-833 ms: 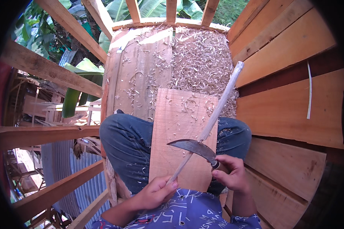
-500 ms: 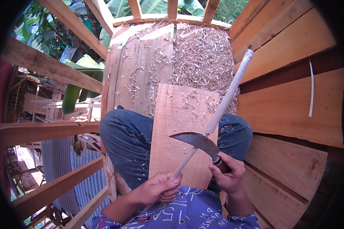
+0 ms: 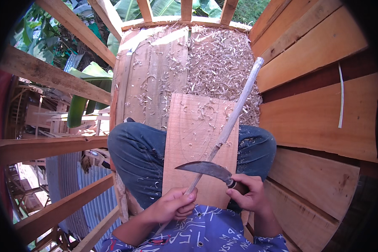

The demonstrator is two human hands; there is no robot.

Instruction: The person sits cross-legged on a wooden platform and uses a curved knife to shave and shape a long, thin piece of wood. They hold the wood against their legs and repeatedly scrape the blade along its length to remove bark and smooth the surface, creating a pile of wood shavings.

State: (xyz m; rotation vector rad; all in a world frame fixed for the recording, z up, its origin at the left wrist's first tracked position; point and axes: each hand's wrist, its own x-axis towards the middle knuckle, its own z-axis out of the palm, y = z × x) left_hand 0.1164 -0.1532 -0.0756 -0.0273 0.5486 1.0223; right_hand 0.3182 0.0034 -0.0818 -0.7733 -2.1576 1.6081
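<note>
My left hand [image 3: 178, 204] is closed round the thin near end of a long pale wooden stick [image 3: 232, 120]. The stick slants up and away to the right, its thicker end over the shavings. In my right hand [image 3: 250, 191] is the dark handle of a curved, sickle-like knife [image 3: 208, 168]. Its blade points left and lies across the stick, a little beyond my left hand. Beneath both is a flat wooden board [image 3: 185, 122] resting across my lap, with a few curled shavings on it.
Wood shavings [image 3: 222, 63] cover much of the plank floor [image 3: 155, 54] ahead. Wooden boards [image 3: 315, 113] form a wall at the right, with a pale strip [image 3: 341, 96] on it. Open wooden rails [image 3: 50, 145] run along the left. Corrugated metal sheets [image 3: 96, 189] stand beyond them.
The knife and my right hand have moved nearer to me along the stick, closer to my left hand. The stick's far end has swung slightly left.
</note>
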